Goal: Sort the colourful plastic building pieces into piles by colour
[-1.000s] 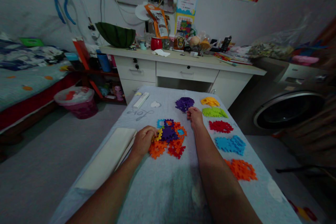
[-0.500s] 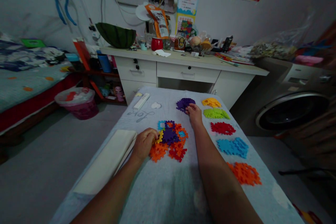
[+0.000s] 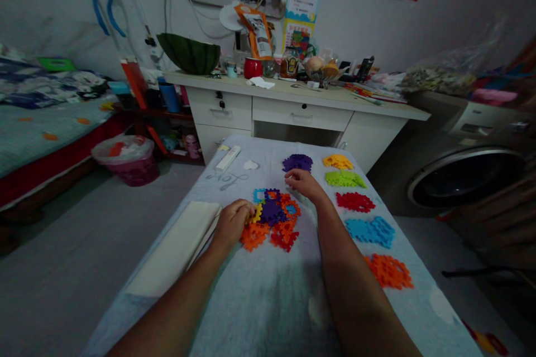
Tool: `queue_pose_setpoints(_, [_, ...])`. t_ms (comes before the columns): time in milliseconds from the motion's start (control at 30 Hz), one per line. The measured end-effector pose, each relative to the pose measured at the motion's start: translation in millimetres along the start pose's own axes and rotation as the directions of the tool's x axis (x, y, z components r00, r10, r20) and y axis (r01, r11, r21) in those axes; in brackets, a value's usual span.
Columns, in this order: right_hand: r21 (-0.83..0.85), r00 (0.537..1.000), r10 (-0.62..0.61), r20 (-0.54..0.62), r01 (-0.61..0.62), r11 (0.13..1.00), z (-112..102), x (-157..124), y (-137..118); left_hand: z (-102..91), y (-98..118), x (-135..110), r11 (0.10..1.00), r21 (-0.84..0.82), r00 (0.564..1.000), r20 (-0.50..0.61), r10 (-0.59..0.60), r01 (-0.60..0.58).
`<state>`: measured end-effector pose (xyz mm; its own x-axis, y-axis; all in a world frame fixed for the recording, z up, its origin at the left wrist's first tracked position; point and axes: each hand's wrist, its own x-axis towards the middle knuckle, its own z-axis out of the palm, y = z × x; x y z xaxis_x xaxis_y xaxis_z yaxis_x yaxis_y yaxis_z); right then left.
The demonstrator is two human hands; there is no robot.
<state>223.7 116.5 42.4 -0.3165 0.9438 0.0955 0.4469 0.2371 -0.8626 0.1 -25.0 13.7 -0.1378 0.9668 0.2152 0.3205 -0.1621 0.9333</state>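
A flat cluster of joined plastic pieces (image 3: pixel 274 220), orange, red, purple, blue and yellow, lies mid-table. My left hand (image 3: pixel 232 224) rests curled against the cluster's left edge, fingers on a yellow piece. My right hand (image 3: pixel 302 183) hovers just beyond the cluster's far right corner, fingers pinched together; what they hold is too small to make out. Behind it lies a purple pile (image 3: pixel 297 163). Sorted piles run down the right side: yellow (image 3: pixel 337 162), green (image 3: pixel 344 179), red (image 3: pixel 354 201), blue (image 3: pixel 371 231), orange (image 3: pixel 388 271).
The table (image 3: pixel 259 301) has a pale grey cloth. A folded white cloth (image 3: pixel 176 248) lies at its left edge, a white tube (image 3: pixel 228 158) at the far left. Beyond stand a cluttered desk (image 3: pixel 293 106), a washing machine (image 3: pixel 464 173), a pink bin (image 3: pixel 125 159) and a bed (image 3: pixel 37 128).
My right hand has pulled back from the purple pile towards the joined cluster, fingers now pinched. My left hand has stayed on the cluster's left edge.
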Motion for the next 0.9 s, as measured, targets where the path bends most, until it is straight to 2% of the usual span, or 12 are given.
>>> queue_pose_setpoints(33, [-0.017,0.996,-0.012,0.087,0.013,1.0,3.1,-1.5,-4.5,-0.3,-0.2,0.1,1.0,-0.006,1.0,0.001,0.006,-0.006])
queue_pose_setpoints(100, [-0.082,0.986,-0.027,0.166,0.041,0.996,11.0,-2.7,-10.9,-1.1,-0.8,0.1,1.0,-0.014,1.0,0.005,0.019,-0.019])
queue_pose_setpoints(233, [-0.193,0.989,-0.002,0.145,0.03,0.981,26.0,-1.0,-13.9,-1.9,-1.1,-0.3,1.0,-0.015,1.0,0.007,0.019,-0.019])
queue_pose_setpoints(300, [-0.15,0.99,0.032,0.138,-0.011,0.989,28.4,-1.1,-13.0,-1.5,-0.8,-0.6,1.0,-0.002,1.0,0.007,-0.002,0.002])
queue_pose_setpoints(367, [-0.025,0.993,0.056,0.109,-0.053,0.998,26.3,-2.2,-12.2,-0.7,-0.1,-0.8,0.999,0.016,1.0,0.001,-0.028,0.028])
queue_pose_setpoints(500, [0.302,0.986,0.141,-0.085,-0.109,0.947,14.2,-3.2,-8.9,0.9,1.6,-1.3,0.998,0.016,0.998,-0.015,-0.066,0.066])
queue_pose_setpoints(600, [0.461,0.926,0.247,-0.285,-0.094,0.883,6.1,-0.3,-1.5,1.3,1.5,-1.3,0.997,0.007,0.997,-0.012,-0.081,0.081])
queue_pose_setpoints(667, [0.507,0.87,0.297,-0.393,-0.065,0.86,3.7,2.8,5.2,1.3,0.6,-1.2,0.996,0.01,0.996,-0.011,-0.087,0.087])
queue_pose_setpoints(733, [0.529,0.831,0.324,-0.453,-0.043,0.848,3.6,6.3,11.7,1.2,0.1,-1.3,0.996,0.015,0.996,-0.01,-0.086,0.086])
queue_pose_setpoints(800, [0.53,0.811,0.323,-0.487,-0.019,0.848,4.8,10.0,17.1,1.1,0.7,-1.5,0.996,0.021,0.996,-0.012,-0.086,0.087])
queue_pose_setpoints(900, [0.483,0.807,0.263,-0.529,0.031,0.875,6.6,16.2,23.1,1.1,3.6,-2.1,0.996,0.022,0.996,-0.017,-0.09,0.09])
